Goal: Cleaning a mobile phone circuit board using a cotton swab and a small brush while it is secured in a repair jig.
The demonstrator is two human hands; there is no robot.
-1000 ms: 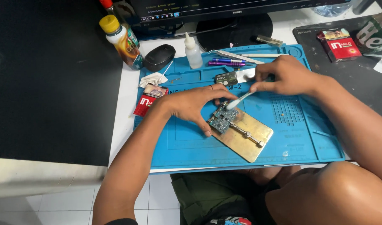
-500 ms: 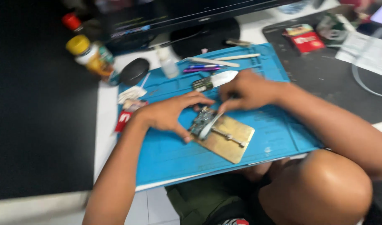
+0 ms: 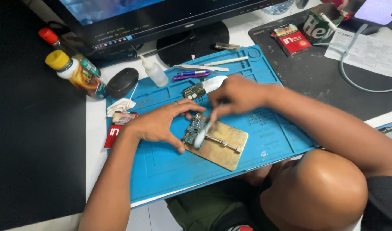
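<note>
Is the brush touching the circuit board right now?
Yes, the brush in the right hand rests against the circuit board.
</note>
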